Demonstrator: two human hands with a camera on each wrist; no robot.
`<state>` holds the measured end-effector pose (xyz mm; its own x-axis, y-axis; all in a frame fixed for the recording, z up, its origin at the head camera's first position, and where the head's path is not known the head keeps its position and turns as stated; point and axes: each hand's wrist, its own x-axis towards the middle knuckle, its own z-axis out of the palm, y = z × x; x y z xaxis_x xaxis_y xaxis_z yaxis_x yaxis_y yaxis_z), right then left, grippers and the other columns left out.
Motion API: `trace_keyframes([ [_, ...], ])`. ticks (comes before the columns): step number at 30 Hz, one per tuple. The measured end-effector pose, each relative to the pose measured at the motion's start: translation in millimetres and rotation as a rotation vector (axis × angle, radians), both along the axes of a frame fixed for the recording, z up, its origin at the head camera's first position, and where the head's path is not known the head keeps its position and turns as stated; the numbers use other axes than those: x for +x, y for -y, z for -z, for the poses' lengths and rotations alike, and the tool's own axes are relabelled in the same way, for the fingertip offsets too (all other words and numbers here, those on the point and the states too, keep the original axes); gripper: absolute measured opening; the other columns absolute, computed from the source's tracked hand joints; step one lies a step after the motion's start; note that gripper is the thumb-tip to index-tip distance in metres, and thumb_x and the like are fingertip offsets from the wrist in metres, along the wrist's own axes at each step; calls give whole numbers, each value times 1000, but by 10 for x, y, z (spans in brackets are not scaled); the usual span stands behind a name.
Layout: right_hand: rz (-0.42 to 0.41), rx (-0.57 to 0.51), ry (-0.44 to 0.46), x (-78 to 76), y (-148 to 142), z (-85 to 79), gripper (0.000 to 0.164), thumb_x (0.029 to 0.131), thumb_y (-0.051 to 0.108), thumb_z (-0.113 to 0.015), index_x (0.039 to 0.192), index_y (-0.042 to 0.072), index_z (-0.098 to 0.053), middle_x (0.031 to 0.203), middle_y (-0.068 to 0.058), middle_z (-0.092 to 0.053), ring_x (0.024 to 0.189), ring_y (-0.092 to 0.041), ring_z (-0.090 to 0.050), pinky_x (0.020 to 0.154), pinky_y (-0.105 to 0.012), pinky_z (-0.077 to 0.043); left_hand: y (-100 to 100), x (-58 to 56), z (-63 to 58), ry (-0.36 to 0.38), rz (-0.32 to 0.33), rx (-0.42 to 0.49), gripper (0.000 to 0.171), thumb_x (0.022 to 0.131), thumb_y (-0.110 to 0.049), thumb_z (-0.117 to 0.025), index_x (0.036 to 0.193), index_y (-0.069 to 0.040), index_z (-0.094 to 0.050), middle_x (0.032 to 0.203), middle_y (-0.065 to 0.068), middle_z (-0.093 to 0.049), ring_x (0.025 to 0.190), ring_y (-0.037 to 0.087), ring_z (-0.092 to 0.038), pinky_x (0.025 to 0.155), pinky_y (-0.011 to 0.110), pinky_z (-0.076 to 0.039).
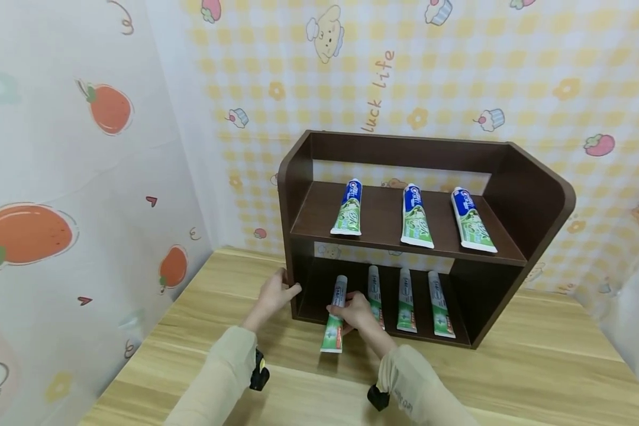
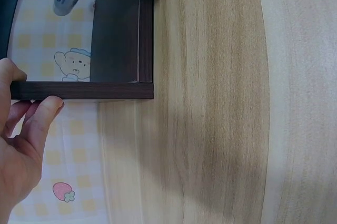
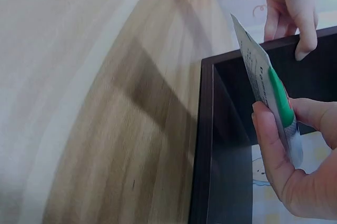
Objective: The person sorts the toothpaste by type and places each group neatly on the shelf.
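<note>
In the head view my right hand (image 1: 358,312) pinches a green and grey toothpaste tube (image 1: 332,332) at its middle, at the front of the lower shelf's left end. The right wrist view shows the tube (image 3: 268,84) edge-on between thumb and fingers (image 3: 271,142). My left hand (image 1: 274,294) grips the left side panel of the dark brown shelf unit (image 1: 290,248); in the left wrist view its thumb and fingers (image 2: 45,121) lie on both sides of the panel's edge (image 2: 89,91). Several matching tubes (image 1: 406,300) lie in a row on the lower shelf, right of the held one.
On the upper shelf (image 1: 379,219) lie three blue and green toothpaste tubes (image 1: 416,216). The unit stands on a wood-grain table (image 1: 202,319), before a yellow checked backdrop (image 1: 458,77). A white patterned wall covering (image 1: 112,195) borders the left side.
</note>
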<state>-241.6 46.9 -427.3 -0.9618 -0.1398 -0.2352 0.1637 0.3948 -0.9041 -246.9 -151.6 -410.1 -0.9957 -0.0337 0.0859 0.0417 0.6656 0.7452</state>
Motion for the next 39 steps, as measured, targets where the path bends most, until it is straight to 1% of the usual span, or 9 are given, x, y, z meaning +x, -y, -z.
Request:
trace_keyframes([
  [8, 29, 12, -40, -203, 68, 81, 61, 81, 18, -66, 125, -14, -38, 105, -31, -57, 44, -13, -58, 51, -32, -53, 11, 13, -17, 11, -2, 10, 22, 83, -19, -58, 93, -2, -47, 84, 11, -56, 68, 18, -51, 56, 26, -41],
  [11, 39, 7, -61, -286, 100, 115, 58, 81, 17, -66, 123, -15, -40, 105, -32, -57, 46, -16, -60, 51, -34, -54, 11, 14, -30, 12, -6, 4, 24, 83, -20, -58, 94, -2, -47, 88, 13, -58, 74, 21, -55, 58, 27, -43],
  [15, 49, 22, -96, -405, 140, 162, 43, 80, 16, -68, 109, -13, -52, 92, -28, -61, 47, -20, -62, 49, -33, -53, 9, 13, -27, 15, -6, 4, 26, 83, -21, -59, 94, -2, -46, 93, 17, -59, 83, 26, -59, 60, 30, -46],
  [18, 54, 32, -120, -486, 173, 177, 29, 79, 15, -68, 92, -9, -58, 77, -21, -62, 46, -21, -62, 48, -33, -53, 14, 16, -13, 12, -10, 0, 26, 83, -21, -59, 93, -2, -46, 93, 17, -59, 82, 25, -60, 59, 28, -46],
  [20, 60, 36, -125, -537, 196, 188, 25, 79, 16, -69, 85, -7, -60, 72, -19, -62, 46, -21, -62, 48, -32, -53, 13, 20, -6, 6, -12, 4, 25, 83, -21, -59, 93, -2, -46, 90, 16, -59, 78, 23, -58, 57, 28, -45],
  [25, 89, 57, -122, -631, 230, 236, 29, 79, 17, -68, 91, -8, -58, 77, -21, -61, 47, -23, -62, 48, -33, -53, -7, 32, 30, -23, -3, 9, 23, 81, -20, -59, 89, -3, -45, 80, 11, -55, 68, 18, -52, 54, 26, -40],
  [30, 96, 88, -112, -702, 226, 313, 34, 80, 17, -67, 98, -9, -56, 82, -24, -60, 47, -24, -62, 47, -33, -52, -32, 40, 73, -40, 2, 4, 24, 80, -20, -59, 87, -3, -44, 77, 10, -53, 67, 16, -50, 54, 25, -39],
  [34, 99, 120, -105, -766, 244, 360, 34, 80, 19, -68, 97, -8, -57, 81, -23, -61, 45, -21, -60, 45, -32, -52, -30, 32, 75, -54, -5, 7, 22, 80, -18, -59, 86, -3, -45, 76, 10, -53, 67, 16, -49, 55, 26, -38],
  [39, 98, 119, -125, -808, 284, 363, 33, 79, 18, -68, 94, -9, -58, 79, -24, -62, 45, -23, -61, 44, -31, -51, -12, 10, 51, -53, -12, 5, 21, 80, -18, -59, 87, -4, -45, 74, 9, -51, 61, 15, -45, 53, 25, -37],
])
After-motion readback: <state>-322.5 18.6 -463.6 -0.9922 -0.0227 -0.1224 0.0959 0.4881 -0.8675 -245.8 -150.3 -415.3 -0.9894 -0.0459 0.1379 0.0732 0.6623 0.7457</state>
